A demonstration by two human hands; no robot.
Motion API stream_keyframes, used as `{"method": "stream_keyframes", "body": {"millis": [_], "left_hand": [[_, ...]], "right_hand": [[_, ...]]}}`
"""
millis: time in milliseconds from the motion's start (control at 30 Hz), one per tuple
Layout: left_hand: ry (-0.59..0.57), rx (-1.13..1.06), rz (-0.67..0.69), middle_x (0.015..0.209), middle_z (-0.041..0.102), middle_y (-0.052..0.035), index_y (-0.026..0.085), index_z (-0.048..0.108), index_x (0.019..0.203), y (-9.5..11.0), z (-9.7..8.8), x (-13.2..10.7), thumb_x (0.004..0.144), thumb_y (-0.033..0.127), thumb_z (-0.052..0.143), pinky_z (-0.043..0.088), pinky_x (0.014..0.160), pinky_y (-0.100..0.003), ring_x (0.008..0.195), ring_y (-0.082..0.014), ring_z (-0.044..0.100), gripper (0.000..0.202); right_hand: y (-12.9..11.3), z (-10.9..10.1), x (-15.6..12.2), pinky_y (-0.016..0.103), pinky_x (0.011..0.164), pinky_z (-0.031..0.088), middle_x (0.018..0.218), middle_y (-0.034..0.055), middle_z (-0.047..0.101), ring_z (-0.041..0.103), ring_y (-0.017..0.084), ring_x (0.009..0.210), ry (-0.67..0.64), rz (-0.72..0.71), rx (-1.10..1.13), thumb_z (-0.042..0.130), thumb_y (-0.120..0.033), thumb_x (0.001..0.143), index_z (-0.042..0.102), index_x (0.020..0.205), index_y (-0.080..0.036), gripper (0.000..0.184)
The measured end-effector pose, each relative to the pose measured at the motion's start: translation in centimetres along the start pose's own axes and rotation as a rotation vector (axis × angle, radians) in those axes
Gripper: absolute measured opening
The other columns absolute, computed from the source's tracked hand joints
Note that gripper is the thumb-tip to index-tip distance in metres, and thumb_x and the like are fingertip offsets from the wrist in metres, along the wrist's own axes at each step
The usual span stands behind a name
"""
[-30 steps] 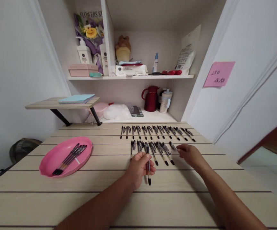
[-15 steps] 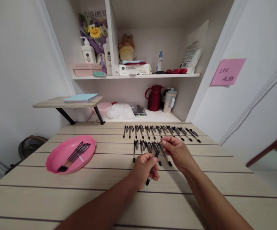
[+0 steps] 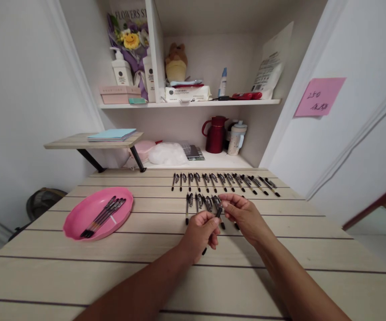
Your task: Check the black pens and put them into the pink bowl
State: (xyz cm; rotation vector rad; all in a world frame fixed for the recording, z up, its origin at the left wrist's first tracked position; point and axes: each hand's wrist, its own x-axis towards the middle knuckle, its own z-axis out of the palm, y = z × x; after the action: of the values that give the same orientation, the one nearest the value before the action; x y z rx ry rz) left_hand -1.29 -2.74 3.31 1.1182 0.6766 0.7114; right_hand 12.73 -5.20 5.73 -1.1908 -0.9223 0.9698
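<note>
Your left hand (image 3: 202,232), just below the centre of the frame, grips a black pen (image 3: 219,212) between thumb and fingers; the dark upper end sticks out past your thumb, and the other end shows below your fingers. Your right hand (image 3: 243,215) meets it from the right, thumb and forefinger drawn together at that upper end; you can't tell from this view whether they pinch a small cap, because the fingers cover the spot.

Right behind your hands, at the centre of the frame, lies a front row of pens (image 3: 187,208), most with a loose dark cap beside the barrel; your fingers hide part of the row's right side. Farther up, a longer back row of pens (image 3: 205,183) runs across toward the right, also paired with caps.

To the left of the frame, a pink plate (image 3: 75,223) rests on the slatted wooden tabletop (image 3: 46,281), holding a small bundle of pens and a short white strip. Above the plate, a raised stand (image 3: 64,141) carries blue sheets (image 3: 112,134). In the white cabinet, you have a dark red jug (image 3: 215,136) next to a pale cup (image 3: 236,139). A pink note (image 3: 320,97) sticks to the wall at upper right.
</note>
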Motion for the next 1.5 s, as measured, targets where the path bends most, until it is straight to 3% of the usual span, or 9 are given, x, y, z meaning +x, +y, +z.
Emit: {"method": "stream_keyframes", "body": {"millis": [200,367,633,800,967,1133,1267,1433,1500], "left_hand": [[0.07,0.077,0.063,0.055,0.052,0.0051,0.017,0.048,0.071,-0.2,0.3,-0.1,0.068,0.036,0.057,0.023,0.032,-0.016,0.033,-0.0033,0.039,0.021],[0.132,0.155,0.107,0.055,0.052,0.0049,0.017,0.049,0.069,0.2,0.4,-0.2,0.069,0.031,0.056,0.026,0.035,-0.017,0.034,-0.0029,0.039,0.016],[0.105,0.198,0.154,0.054,0.051,0.0049,0.016,0.051,0.069,0.1,0.2,-0.2,0.07,0.032,0.055,0.029,0.035,-0.016,0.035,-0.0032,0.04,0.016],[0.102,0.165,0.152,0.054,0.052,0.005,0.016,0.05,0.07,0.2,0.3,-0.2,0.069,0.033,0.055,0.027,0.035,-0.015,0.034,-0.0028,0.039,0.018],[0.095,0.179,0.155,0.054,0.052,0.0052,0.016,0.05,0.069,0.3,0.3,-0.2,0.07,0.031,0.054,0.027,0.034,-0.015,0.033,-0.0026,0.039,0.015],[0.089,0.181,0.166,0.054,0.051,0.0054,0.016,0.05,0.069,0.3,0.3,-0.2,0.071,0.031,0.053,0.028,0.034,-0.015,0.034,-0.0024,0.04,0.015],[0.088,0.189,0.153,0.054,0.052,0.005,0.016,0.051,0.07,0.1,0.2,-0.1,0.07,0.031,0.054,0.028,0.034,-0.015,0.034,-0.0028,0.04,0.016],[0.085,0.185,0.152,0.053,0.052,0.0051,0.016,0.05,0.069,-0.1,0.1,0.0,0.07,0.032,0.055,0.028,0.034,-0.015,0.033,-0.0025,0.039,0.016],[0.085,0.195,0.154,0.053,0.052,0.0052,0.016,0.051,0.07,0.0,0.0,0.0,0.071,0.032,0.054,0.029,0.034,-0.015,0.033,-0.0025,0.039,0.016]], "right_hand": [[0.1,0.1,-0.2,0.019,0.043,0.029,0.055,-0.0038,0.052,0.039,0.005,0.046,-0.026,0.052,0.092,0.073,-0.035,0.058,0.065,0.09,-0.016,0.038],[0.2,0.3,-0.3,0.019,0.044,0.029,0.056,-0.004,0.052,0.039,0.005,0.047,-0.02,0.065,0.132,0.074,-0.035,0.057,0.066,0.087,-0.017,0.036],[0.8,0.2,-0.1,0.02,0.043,0.025,0.048,-0.0049,0.046,0.034,0.006,0.044,-0.061,0.044,0.12,0.072,-0.038,0.062,0.058,0.062,-0.017,0.025],[0.6,-0.4,0.0,0.024,0.054,0.037,0.073,0.0026,0.061,0.05,0.012,0.063,-0.155,0.069,0.218,0.068,-0.044,0.065,0.066,0.079,-0.019,0.029],[1.0,-0.4,0.0,0.024,0.054,0.036,0.059,-0.0019,0.057,0.045,0.009,0.054,-0.084,0.052,0.171,0.076,-0.033,0.058,0.062,0.065,-0.019,0.021],[1.1,-0.3,-0.1,0.028,0.066,0.041,0.087,0.0043,0.065,0.055,0.015,0.074,-0.188,0.097,0.227,0.071,-0.036,0.064,0.065,0.084,-0.02,0.026],[1.3,-0.4,0.0,0.028,0.067,0.041,0.077,0.0008,0.064,0.054,0.013,0.069,-0.134,0.053,0.214,0.076,-0.029,0.059,0.062,0.062,-0.019,0.018],[1.3,-0.4,-0.1,0.029,0.068,0.042,0.088,0.0041,0.064,0.056,0.016,0.077,-0.197,0.09,0.251,0.072,-0.033,0.064,0.065,0.082,-0.021,0.023],[1.3,-0.3,-0.2,0.028,0.067,0.042,0.083,0.0028,0.064,0.055,0.014,0.072,-0.179,0.09,0.279,0.073,-0.03,0.062,0.065,0.075,-0.02,0.018]]}}
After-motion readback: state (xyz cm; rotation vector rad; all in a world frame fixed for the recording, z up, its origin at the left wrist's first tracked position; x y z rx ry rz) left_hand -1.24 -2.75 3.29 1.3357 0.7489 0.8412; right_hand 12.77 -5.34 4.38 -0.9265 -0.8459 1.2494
